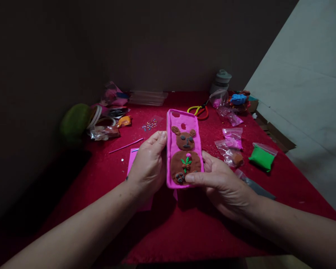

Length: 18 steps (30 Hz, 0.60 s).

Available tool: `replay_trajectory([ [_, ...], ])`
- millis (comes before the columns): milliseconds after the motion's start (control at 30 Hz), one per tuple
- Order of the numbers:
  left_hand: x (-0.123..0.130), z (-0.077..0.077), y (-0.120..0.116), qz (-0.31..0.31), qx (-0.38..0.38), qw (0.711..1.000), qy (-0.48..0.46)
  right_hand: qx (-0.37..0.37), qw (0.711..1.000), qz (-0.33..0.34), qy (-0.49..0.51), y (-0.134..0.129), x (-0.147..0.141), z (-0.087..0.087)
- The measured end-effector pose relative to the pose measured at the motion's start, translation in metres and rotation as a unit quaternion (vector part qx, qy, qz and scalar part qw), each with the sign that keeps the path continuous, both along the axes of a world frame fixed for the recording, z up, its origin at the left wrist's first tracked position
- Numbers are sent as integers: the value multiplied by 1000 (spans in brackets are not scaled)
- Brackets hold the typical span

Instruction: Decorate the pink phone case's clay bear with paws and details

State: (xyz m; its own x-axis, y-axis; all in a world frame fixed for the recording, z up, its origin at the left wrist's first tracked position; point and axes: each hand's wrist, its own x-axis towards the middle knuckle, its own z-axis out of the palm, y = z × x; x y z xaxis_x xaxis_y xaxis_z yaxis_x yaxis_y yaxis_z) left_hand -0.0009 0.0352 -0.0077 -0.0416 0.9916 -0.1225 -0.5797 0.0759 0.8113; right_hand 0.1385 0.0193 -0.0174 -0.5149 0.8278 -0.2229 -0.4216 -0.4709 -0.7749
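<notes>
A pink phone case [189, 120] is held upright above the table, its decorated face toward me. On it is a brown clay bear [176, 160] with grey eyes, nose and mouth, and a small pink flower with green leaves on its belly. My left hand [149, 160] is closed on the case's left edge, the thumb at its side; the other fingers are mostly hidden. At the lower right, my right hand [224, 183] grips the case with its thumb across the bear's foot and its fingers behind. Beneath lies a pink sheet [131, 162], partly covered by my left hand.
Yellow-and-red handled scissors [203, 111] lie behind the case. To the right are bags of green clay [262, 157] and pink clay [233, 138]. A pink stick [126, 145], loose rhinestones [150, 124] and a green rounded object [75, 123] are on the left. A lidded bottle [221, 80] stands at the back.
</notes>
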Motion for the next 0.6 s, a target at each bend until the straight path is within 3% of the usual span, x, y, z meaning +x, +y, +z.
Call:
replay_trajectory([
  [167, 4, -3, 1, 8, 7, 1000, -24, -6, 1000, -7, 6, 0, -1, 1],
  [333, 5, -3, 1, -6, 2, 999, -49, -98, 988, -66, 95, 6, 0, 3],
  [467, 1, -1, 0, -6, 6, 1000, -24, -144, 976, -59, 149, 14, 1, 9],
  [600, -1, -1, 1, -19, -14, 1000, 13, -128, 979, -42, 155, 18, 4, 10],
])
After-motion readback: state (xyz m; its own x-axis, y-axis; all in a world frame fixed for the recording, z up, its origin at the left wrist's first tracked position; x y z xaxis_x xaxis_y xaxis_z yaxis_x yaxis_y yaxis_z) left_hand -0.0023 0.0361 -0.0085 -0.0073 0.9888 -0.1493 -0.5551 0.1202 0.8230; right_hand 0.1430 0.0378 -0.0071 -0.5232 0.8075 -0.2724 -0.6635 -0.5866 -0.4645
